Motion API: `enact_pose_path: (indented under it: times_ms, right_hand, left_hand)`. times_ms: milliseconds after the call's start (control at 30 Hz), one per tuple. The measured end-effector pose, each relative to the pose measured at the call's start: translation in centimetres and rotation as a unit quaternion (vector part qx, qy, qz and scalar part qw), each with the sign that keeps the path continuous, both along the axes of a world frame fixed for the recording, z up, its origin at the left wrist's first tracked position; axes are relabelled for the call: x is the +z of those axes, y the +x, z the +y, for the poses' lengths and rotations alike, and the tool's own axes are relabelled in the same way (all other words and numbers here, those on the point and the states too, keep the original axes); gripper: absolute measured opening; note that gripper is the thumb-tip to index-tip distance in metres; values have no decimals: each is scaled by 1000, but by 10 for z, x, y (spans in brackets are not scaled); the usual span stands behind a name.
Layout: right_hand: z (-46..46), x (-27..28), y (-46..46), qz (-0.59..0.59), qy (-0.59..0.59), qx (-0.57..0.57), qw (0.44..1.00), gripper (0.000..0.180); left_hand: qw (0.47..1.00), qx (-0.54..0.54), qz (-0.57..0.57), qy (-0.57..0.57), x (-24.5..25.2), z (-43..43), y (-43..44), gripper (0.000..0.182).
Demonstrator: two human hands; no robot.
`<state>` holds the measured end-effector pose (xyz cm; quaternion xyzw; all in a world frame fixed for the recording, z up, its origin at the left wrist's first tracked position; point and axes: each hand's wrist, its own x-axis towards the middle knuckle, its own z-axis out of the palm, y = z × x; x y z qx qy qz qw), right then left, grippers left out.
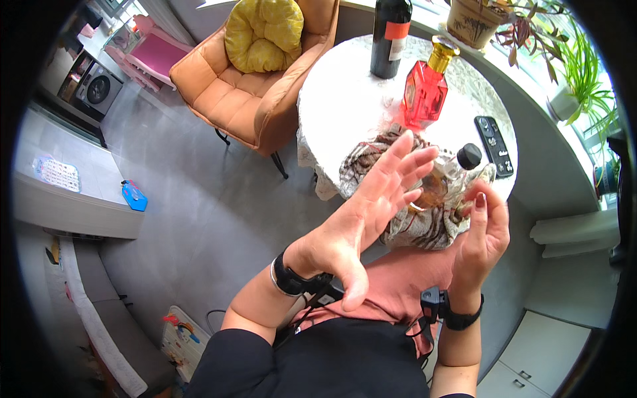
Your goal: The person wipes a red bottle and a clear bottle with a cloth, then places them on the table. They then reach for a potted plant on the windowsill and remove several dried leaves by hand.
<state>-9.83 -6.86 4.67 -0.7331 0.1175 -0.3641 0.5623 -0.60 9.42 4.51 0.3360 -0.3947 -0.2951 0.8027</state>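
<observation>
A checked cloth (423, 233) lies bunched at the near edge of the round table. On it rests a clear glass bottle (431, 191) with amber liquid and a black cap (469, 156), pointing to the upper right; whether it lies flat or leans is unclear. My left hand (373, 209) hovers over the cloth, palm turned toward the bottle, fingers spread, holding nothing; it hides part of the bottle. To the right, my right hand (482, 231) has its fingers curled at the cloth's edge. Whether they pinch the cloth cannot be seen.
On the round table (338, 99) stand a red glass bottle (424, 94) with a gold cap and a dark wine bottle (390, 45). A black remote or phone (493, 146) lies at the right. An orange armchair (249, 94) stands left; potted plants (475, 25) line the windowsill.
</observation>
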Motion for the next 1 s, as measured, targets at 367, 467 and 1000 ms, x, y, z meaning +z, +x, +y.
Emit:
enact_pose_path:
  times_ms: [367,467,1000]
  right_hand:
    - [42,-7,-7,252,198,391,863,37]
    - [46,-16,-4,260,205,366,870,41]
    - [4,-41,-32,146,171,161,961,14]
  left_hand:
    - [944,17,-277,180,-22,8,-5,141]
    - [875,99,-400,252,-28,11,-5,116]
    - [960,-79,265,39,-59,-13,-18,105]
